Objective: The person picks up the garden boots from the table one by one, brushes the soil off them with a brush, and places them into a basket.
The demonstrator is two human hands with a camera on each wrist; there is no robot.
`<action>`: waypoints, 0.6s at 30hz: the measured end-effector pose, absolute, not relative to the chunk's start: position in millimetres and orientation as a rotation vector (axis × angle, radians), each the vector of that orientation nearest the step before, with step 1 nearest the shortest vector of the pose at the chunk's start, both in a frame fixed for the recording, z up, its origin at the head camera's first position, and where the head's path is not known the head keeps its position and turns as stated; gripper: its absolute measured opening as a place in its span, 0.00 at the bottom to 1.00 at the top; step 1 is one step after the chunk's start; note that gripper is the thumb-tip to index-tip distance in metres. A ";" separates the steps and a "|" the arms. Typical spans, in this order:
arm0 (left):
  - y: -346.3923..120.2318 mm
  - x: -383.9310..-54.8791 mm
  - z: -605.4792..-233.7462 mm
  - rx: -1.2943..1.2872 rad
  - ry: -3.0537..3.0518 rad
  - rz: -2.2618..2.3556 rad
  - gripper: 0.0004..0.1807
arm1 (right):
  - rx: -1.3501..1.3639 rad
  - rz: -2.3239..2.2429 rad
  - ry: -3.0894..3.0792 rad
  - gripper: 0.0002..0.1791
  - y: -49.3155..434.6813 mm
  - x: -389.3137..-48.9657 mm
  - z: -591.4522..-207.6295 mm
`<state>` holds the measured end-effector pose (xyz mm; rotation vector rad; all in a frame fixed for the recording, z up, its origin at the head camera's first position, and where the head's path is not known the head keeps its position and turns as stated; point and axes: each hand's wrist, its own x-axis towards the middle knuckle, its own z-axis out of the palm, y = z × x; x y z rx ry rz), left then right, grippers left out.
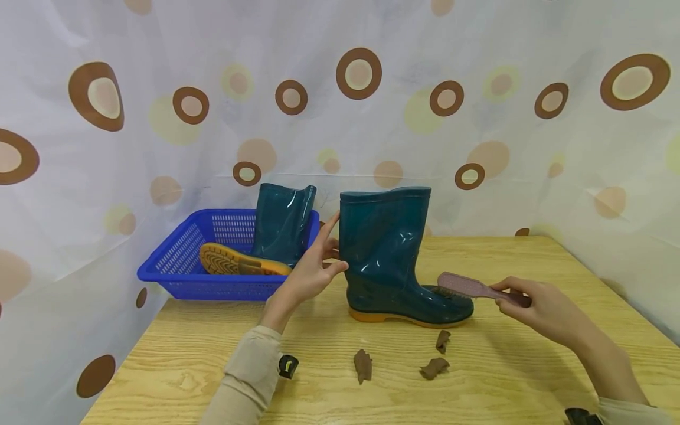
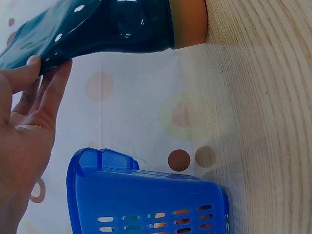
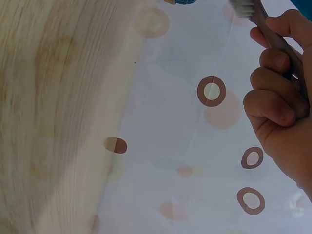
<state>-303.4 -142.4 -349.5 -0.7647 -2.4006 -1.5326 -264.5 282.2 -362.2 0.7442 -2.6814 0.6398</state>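
A dark green rubber boot with a yellow-orange sole stands upright on the wooden table, toe to the right. My left hand touches the back of its shaft with thumb and fingertips, the fingers fairly straight; the left wrist view shows this contact on the boot. In my right hand I grip a pinkish brush by its handle, bristles down against the top of the boot's toe. Only the brush's handle and part of its pale bristles show in the right wrist view.
A blue plastic basket at the left holds another green boot and a yellow-orange patterned sole. Brown scraps lie on the table before the boot. A patterned sheet hangs behind.
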 end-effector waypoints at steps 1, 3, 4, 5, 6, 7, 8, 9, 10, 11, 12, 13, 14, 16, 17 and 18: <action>-142.4 -303.1 -349.2 -0.765 -2.400 -1.533 0.52 | 0.736 0.628 -2.681 0.09 282.6 -264.7 -361.7; -142.4 -302.6 -348.7 -0.763 -2.401 -1.533 0.52 | 0.720 0.615 -2.674 0.09 283.0 -264.9 -361.0; -142.6 -302.8 -349.0 -0.761 -2.402 -1.531 0.52 | 0.710 0.614 -2.670 0.09 283.1 -264.9 -360.8; -142.7 -302.6 -349.1 -0.762 -2.403 -1.530 0.52 | 0.702 0.619 -2.663 0.09 283.0 -264.9 -360.8; -142.8 -302.5 -349.0 -0.761 -2.404 -1.531 0.52 | 0.693 0.625 -2.655 0.09 282.7 -264.7 -360.7; -142.8 -302.4 -349.0 -0.760 -2.405 -1.530 0.52 | 0.688 0.635 -2.643 0.09 282.1 -264.6 -360.9; -142.9 -302.4 -349.0 -0.761 -2.404 -1.529 0.52 | 0.686 0.645 -2.633 0.09 281.2 -264.4 -361.1; -142.9 -302.5 -349.1 -0.762 -2.404 -1.529 0.52 | 0.686 0.662 -2.626 0.09 280.0 -264.4 -361.3; -143.0 -302.7 -349.1 -0.763 -2.403 -1.528 0.52 | 0.690 0.671 -2.617 0.09 278.4 -264.5 -361.7; -142.9 -302.7 -348.9 -0.764 -2.403 -1.528 0.52 | 0.697 0.683 -2.609 0.09 276.5 -264.8 -362.1; -142.9 -302.8 -348.8 -0.764 -2.404 -1.529 0.52 | 0.704 0.690 -2.607 0.09 274.4 -265.2 -362.5; -143.0 -303.1 -348.8 -0.765 -2.405 -1.527 0.52 | 0.716 0.694 -2.607 0.09 271.9 -265.8 -363.1; -143.0 -303.3 -349.0 -0.765 -2.407 -1.526 0.52 | 0.729 0.702 -2.614 0.09 269.3 -266.5 -363.5; -143.1 -303.8 -349.2 -0.765 -2.412 -1.525 0.52 | 0.745 0.693 -2.633 0.08 264.0 -268.0 -364.0; -143.1 -304.0 -349.2 -0.766 -2.414 -1.526 0.52 | 0.747 0.687 -2.652 0.08 261.8 -268.6 -364.0; -143.2 -304.1 -349.4 -0.767 -2.415 -1.527 0.52 | 0.750 0.673 -2.673 0.08 260.2 -269.1 -363.9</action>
